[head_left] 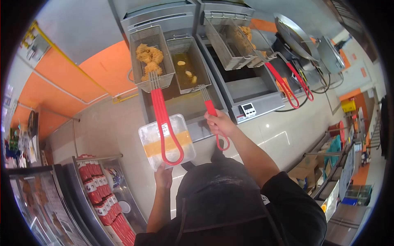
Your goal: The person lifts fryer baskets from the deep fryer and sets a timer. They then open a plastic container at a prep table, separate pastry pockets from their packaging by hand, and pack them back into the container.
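Observation:
My right hand (pixel 221 123) is closed round the red handle of a fry basket (pixel 191 61). That basket sits low in the oil of the left fryer, with a few small pale pieces (pixel 188 74) in it. My left hand (pixel 163 176) grips the near edge of a white plastic container (pixel 148 135) with an orange-yellow band; its fingers are partly hidden underneath. Beside the first basket, a second fry basket (pixel 166 76) holds browned fried chicken (pixel 150 57). The red handle (pixel 159 108) of this second basket reaches out above the container.
To the right stands another fryer (pixel 254 98) with raised baskets (pixel 230 43), one holding fried food, and red handles jutting forward. A digital timer (pixel 248 109) sits on its front edge. A large metal pan (pixel 293 37) is further right. Red-and-white packages (pixel 98 184) fill a rack at lower left.

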Demonstrator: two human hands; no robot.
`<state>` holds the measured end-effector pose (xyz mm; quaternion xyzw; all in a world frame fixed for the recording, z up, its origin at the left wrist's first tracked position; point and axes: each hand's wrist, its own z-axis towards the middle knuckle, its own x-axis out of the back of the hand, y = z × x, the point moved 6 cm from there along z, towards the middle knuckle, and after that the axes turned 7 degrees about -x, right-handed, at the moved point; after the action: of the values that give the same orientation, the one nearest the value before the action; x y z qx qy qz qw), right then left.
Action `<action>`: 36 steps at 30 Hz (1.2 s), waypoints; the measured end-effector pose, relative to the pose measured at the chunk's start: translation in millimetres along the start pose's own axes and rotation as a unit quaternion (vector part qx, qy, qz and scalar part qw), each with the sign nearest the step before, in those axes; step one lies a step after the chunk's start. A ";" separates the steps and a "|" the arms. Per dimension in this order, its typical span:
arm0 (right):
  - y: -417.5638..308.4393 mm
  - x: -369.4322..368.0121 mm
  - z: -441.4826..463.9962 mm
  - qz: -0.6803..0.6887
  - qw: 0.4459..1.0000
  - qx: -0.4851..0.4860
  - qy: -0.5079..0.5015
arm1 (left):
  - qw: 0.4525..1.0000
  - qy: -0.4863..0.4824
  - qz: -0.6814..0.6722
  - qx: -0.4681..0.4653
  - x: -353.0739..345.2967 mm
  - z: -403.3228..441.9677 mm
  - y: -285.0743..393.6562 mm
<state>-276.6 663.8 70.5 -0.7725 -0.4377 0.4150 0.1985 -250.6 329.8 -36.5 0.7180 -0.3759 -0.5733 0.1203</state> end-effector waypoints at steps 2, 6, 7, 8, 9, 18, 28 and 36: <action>-1.5 2.4 6.1 -0.018 1.000 -0.001 -0.002 | 1.000 0.001 0.007 0.001 4.4 -2.3 -0.5; -7.3 16.8 30.0 -0.037 0.999 0.011 -0.003 | 1.000 -0.003 0.004 0.025 12.3 -15.0 0.2; -10.4 18.9 31.5 -0.033 0.999 0.016 0.001 | 1.000 -0.001 0.010 0.021 2.7 -23.9 4.0; -12.9 21.0 31.6 -0.027 0.999 0.021 -0.002 | 1.000 -0.003 0.016 0.018 -9.4 -34.3 8.9; -19.6 17.4 27.9 -0.020 0.999 0.027 -0.006 | 1.000 -0.006 0.024 0.015 -18.7 -42.0 10.5; 49.5 84.7 -58.3 -0.158 0.985 0.067 0.007 | 0.999 0.038 0.036 -0.010 -26.2 -139.2 -39.5; -17.8 224.8 -123.4 -0.582 0.602 0.387 0.387 | 0.988 0.136 -0.039 -0.060 -80.9 -257.9 -133.9; -0.6 227.6 -109.2 -0.684 0.543 0.336 0.353 | 0.989 0.145 -0.021 -0.022 -62.4 -228.6 -111.3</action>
<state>-125.9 861.7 27.4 -0.2003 -0.5565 -0.0363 0.8055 -0.7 389.7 13.8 0.7981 -0.3267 -0.4741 0.1777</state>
